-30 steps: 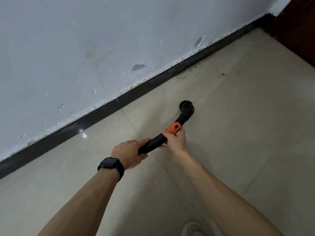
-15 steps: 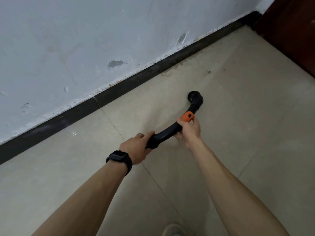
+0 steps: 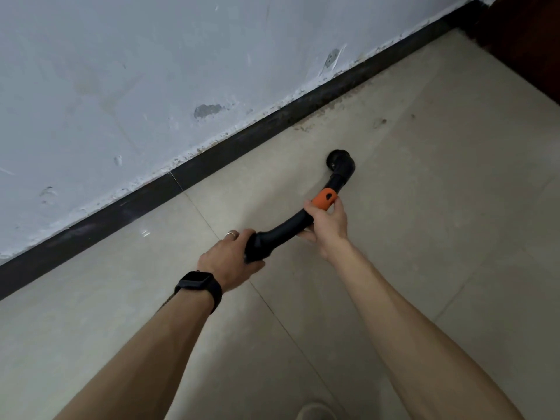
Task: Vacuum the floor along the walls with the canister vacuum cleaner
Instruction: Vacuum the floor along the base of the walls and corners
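I hold a curved black vacuum wand [image 3: 288,228] with an orange collar [image 3: 325,199] over the beige tiled floor [image 3: 424,222]. Its round black nozzle [image 3: 338,161] points down at the floor, a short way out from the black skirting board [image 3: 212,165] of the white wall [image 3: 151,71]. My left hand [image 3: 231,260], with a ring and a black wrist watch, grips the wand's thick near end. My right hand [image 3: 327,225] grips the wand just behind the orange collar. The canister and hose are out of view.
Brownish dirt specks [image 3: 306,127] lie on the floor by the skirting ahead of the nozzle. A dark brown wooden door or frame [image 3: 527,47] stands at the top right corner. The toe of a light shoe [image 3: 316,412] shows at the bottom edge.
Both hands and the wand have moved right along the wall towards the corner. The nozzle keeps about the same distance from the skirting, and both grips are unchanged.
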Demonstrator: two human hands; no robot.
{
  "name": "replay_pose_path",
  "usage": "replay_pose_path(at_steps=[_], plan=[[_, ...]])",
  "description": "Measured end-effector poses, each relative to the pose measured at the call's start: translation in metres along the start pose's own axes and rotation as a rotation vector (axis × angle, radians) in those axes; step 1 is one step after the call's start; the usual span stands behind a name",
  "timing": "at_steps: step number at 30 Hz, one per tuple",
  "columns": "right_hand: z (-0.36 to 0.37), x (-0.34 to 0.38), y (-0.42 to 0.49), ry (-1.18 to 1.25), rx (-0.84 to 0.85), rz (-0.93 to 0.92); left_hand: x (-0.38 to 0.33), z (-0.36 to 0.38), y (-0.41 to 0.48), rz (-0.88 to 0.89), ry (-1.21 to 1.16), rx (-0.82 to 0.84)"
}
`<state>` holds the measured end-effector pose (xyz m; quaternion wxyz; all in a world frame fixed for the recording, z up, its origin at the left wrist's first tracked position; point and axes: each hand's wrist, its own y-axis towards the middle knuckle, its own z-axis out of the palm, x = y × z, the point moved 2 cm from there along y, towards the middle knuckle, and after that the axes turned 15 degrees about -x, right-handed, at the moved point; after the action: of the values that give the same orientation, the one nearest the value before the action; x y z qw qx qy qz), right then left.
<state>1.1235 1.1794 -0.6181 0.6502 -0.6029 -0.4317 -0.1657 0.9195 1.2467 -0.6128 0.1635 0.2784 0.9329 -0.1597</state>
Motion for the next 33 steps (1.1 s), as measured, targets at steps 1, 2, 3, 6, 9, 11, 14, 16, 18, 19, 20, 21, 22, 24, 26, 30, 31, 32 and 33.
replay_pose_path(at_steps=[1,2,3,6,9,11,14,16,18,19,20,21,22,24,26,30,31,32,33], plan=[[0.006,-0.002,-0.003,-0.009,0.017,0.004,0.006,-0.003,-0.001,-0.005,-0.002,-0.011],[0.012,-0.003,-0.004,-0.022,0.033,0.008,0.011,-0.005,-0.002,-0.011,-0.004,-0.018],[0.017,-0.002,-0.005,-0.039,0.048,0.008,0.016,-0.007,-0.003,-0.022,-0.011,-0.022],[0.032,0.008,-0.003,-0.07,0.086,-0.012,0.019,-0.012,-0.003,-0.07,-0.052,-0.047],[0.05,0.028,0.002,-0.103,0.071,-0.06,0.013,-0.018,0.009,-0.119,-0.124,-0.111],[0.062,0.041,0.005,-0.113,0.053,-0.073,0.009,-0.022,0.02,-0.139,-0.159,-0.162],[0.074,0.055,0.011,-0.147,0.045,-0.081,0.009,-0.025,0.033,-0.161,-0.188,-0.201],[0.08,0.058,0.016,-0.168,0.054,-0.087,0.009,-0.024,0.036,-0.173,-0.195,-0.21],[0.086,0.058,0.018,-0.181,0.067,-0.084,0.011,-0.02,0.036,-0.183,-0.203,-0.216],[0.088,0.058,0.018,-0.189,0.075,-0.084,0.012,-0.019,0.035,-0.187,-0.211,-0.22],[0.091,0.057,0.018,-0.198,0.084,-0.086,0.014,-0.017,0.036,-0.193,-0.221,-0.223],[0.093,0.056,0.018,-0.206,0.092,-0.088,0.017,-0.017,0.036,-0.199,-0.23,-0.222],[0.095,0.056,0.018,-0.211,0.097,-0.088,0.019,-0.017,0.037,-0.205,-0.236,-0.219],[0.095,0.053,0.017,-0.208,0.102,-0.084,0.023,-0.017,0.036,-0.207,-0.231,-0.202],[0.092,0.047,0.014,-0.205,0.108,-0.072,0.026,-0.017,0.032,-0.191,-0.192,-0.177],[0.082,0.022,0.001,-0.205,0.169,-0.001,0.04,-0.023,0.014,-0.161,-0.098,-0.108],[0.082,0.015,-0.005,-0.193,0.186,0.017,0.045,-0.026,0.008,-0.152,-0.073,-0.091],[0.084,0.008,-0.012,-0.185,0.198,0.021,0.051,-0.029,0.003,-0.148,-0.053,-0.073],[0.088,0.002,-0.02,-0.185,0.208,0.012,0.057,-0.033,-0.002,-0.153,-0.039,-0.056]])
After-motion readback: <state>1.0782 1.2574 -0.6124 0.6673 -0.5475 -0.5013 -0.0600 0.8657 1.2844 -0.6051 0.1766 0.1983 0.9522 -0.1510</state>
